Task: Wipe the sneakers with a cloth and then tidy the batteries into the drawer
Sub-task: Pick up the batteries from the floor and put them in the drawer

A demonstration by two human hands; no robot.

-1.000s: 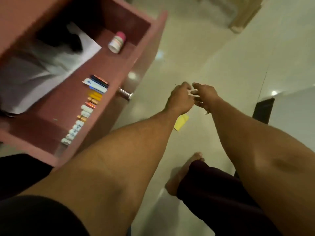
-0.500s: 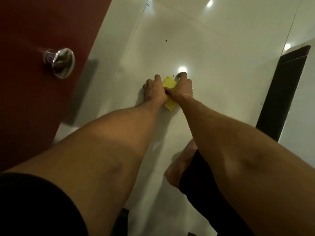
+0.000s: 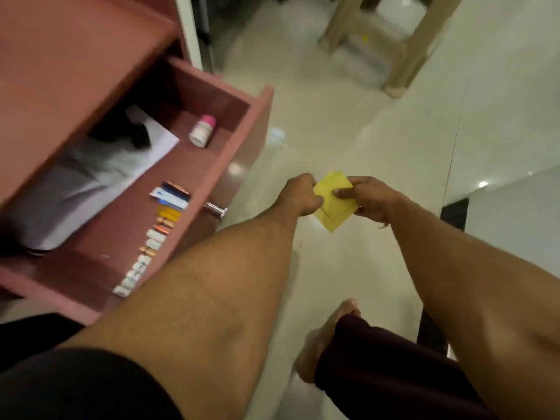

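A folded yellow cloth [image 3: 333, 201] is held in the air above the pale floor, between both hands. My left hand [image 3: 301, 194] grips its left edge in a fist. My right hand [image 3: 368, 197] pinches its right side with the thumb on top. To the left the reddish drawer [image 3: 257, 122] stands pulled out. Inside it, several batteries [image 3: 151, 237] lie in a row along the front wall. No sneakers are in view.
The drawer also holds a white bottle with a pink cap [image 3: 202, 130], white papers [image 3: 100, 174] and a dark object. A metal knob [image 3: 215, 210] sticks out of the drawer front. A beige stool [image 3: 397, 40] stands far ahead. My bare foot [image 3: 327, 338] is below.
Half a second ago both hands were down at the floor on the yellow cloth. They have lifted it, and the view has swung back up to the open drawer.
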